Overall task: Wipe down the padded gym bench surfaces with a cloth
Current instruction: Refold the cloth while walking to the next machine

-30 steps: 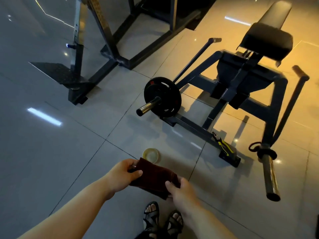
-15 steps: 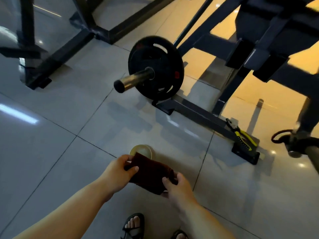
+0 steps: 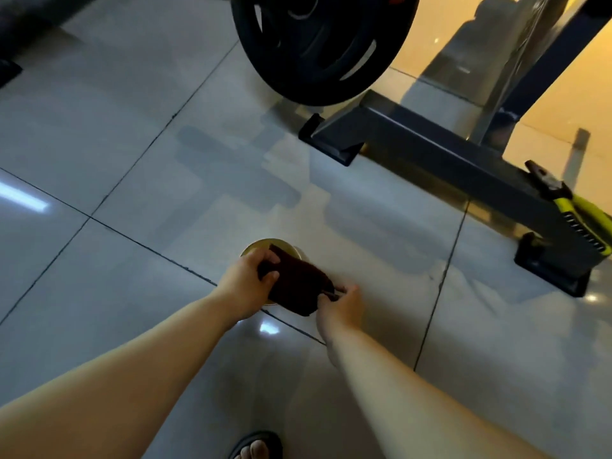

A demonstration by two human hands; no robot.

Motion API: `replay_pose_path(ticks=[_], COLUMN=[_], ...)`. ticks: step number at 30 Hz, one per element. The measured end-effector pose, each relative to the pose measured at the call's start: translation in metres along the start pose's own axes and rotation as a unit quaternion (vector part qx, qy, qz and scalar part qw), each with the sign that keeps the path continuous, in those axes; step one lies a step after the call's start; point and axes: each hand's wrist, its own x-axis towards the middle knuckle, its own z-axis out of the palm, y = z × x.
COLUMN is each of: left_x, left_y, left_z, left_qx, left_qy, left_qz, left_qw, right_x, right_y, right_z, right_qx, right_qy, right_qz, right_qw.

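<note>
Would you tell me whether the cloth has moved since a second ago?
Yes: the dark cloth has shifted forward, now overlapping the round gold dish it was short of.

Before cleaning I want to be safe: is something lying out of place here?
Yes. Yellow-handled pliers lie on the machine's base bar at right, an odd spot for a tool. A round gold dish sits on the floor beneath the cloth.

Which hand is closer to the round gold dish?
The left hand, gripping the cloth end over the dish; the right hand pinches the other end.
</note>
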Motion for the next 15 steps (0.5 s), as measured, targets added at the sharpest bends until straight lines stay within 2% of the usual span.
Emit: replay_pose_path(ticks=[3,6,9,13,15], left_x=[0.011,0.015,0.014,-0.003,-0.027], left_y=[-0.003,0.004,0.010,0.028,0.041], left_z=[0.012,0.016,0.011,-0.009,-0.021], left_qx=[0.111,0.180,0.192,0.137,0.121], left_qy=[-0.097,-0.116,-0.120,-0.090,-0.087], left_qz=[-0.004,0.000,0.006,0.013,0.008], left_qw=[0.989,0.977,0.974,0.986,0.989], right_x=[0.008,0.007,0.003,-0.027,-0.052], right_y=[0.004,0.002,-0.005,-0.015,-0.020], right_z=[0.016,0.031,0.037,0.009,-0.005], right_qx=[-0.062,-0.068,0.017,-0.015,-0.036], right_qy=[-0.013,-0.082,-0.072,-0.042,-0.053], right_qz=[-0.012,0.004,-0.008,-0.035,-0.013], right_qw=[0.998,0.994,0.997,0.998,0.998])
